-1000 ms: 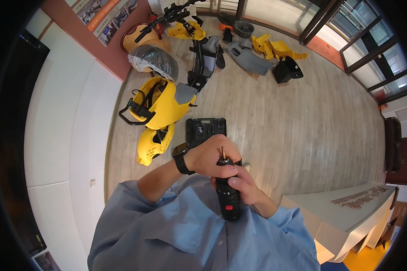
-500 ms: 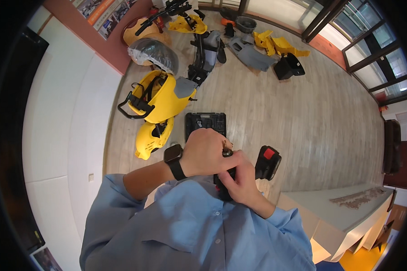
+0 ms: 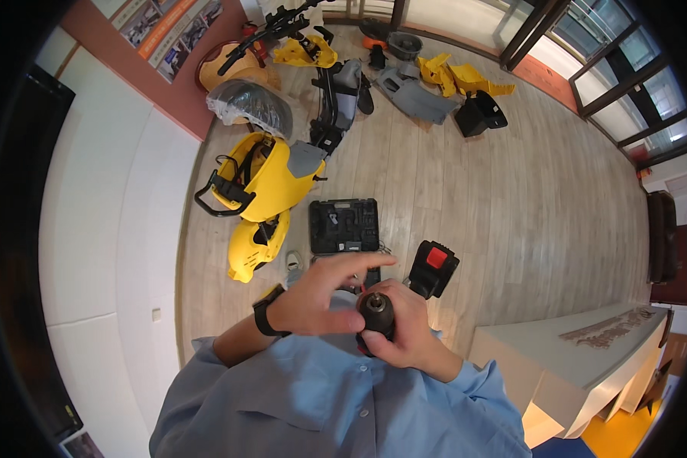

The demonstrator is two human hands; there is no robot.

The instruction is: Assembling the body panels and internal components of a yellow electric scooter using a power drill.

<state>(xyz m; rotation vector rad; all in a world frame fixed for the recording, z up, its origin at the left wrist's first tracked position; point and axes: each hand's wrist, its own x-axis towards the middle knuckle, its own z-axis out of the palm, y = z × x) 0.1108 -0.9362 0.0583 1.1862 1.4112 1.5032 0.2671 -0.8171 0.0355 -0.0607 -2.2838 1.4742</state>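
Observation:
My right hand (image 3: 406,324) is wrapped round a cordless drill (image 3: 378,307), its dark chuck tipped up toward me. Past the hand, on the right, juts the drill's black battery pack (image 3: 424,281) with a red patch. My left hand (image 3: 318,296) is open, fingers stretched out flat and to the right, its thumb close by or touching the chuck; exact contact is hard to tell. A black watch is on the left wrist. Beyond the hands, an open black tool case (image 3: 343,204) lies on the floor, its near part covered by my left hand.
Yellow body panels (image 3: 271,191) lie on the left, with a plastic-wrapped part (image 3: 252,105) beyond. Farther off are a dark frame piece (image 3: 334,111), grey panel (image 3: 416,95), yellow pieces (image 3: 466,79) and black bin (image 3: 481,114). A pale counter (image 3: 542,347) stands near right.
My left hand has come off the drill's chuck and opened, moving left and toward me. The drill has shifted a little nearer, and its chuck now shows.

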